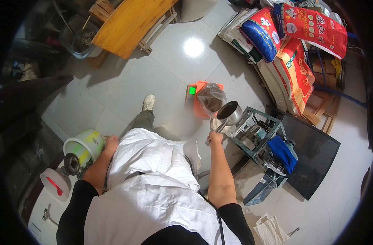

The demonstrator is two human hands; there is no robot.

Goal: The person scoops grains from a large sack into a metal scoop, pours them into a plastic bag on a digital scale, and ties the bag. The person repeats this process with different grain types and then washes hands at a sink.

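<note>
In my right hand (215, 137) is the handle of a stainless-steel dipper (234, 117). Its deep bowl is tilted, and its inside looks dark. Just beyond the bowl, an orange digital scale (200, 110) with a lit green display stands on the tiled floor. A clear plastic bag (211, 92) of brown granular or powdery material rests on that scale. My left hand (112, 142) hangs low beside my thigh, close to a white bucket (97, 141) with yellow-green marks. Its fingers are too hard to make out to tell whether they hold anything.
Right of the dipper stands a green metal-framed machine (250, 134) with a blue cloth (283, 153) on it. Behind it lies a dark flat panel (315, 156). Stacked sacks (293, 76) rise at upper right. A yellow wooden board (128, 27) juts in at upper left.
</note>
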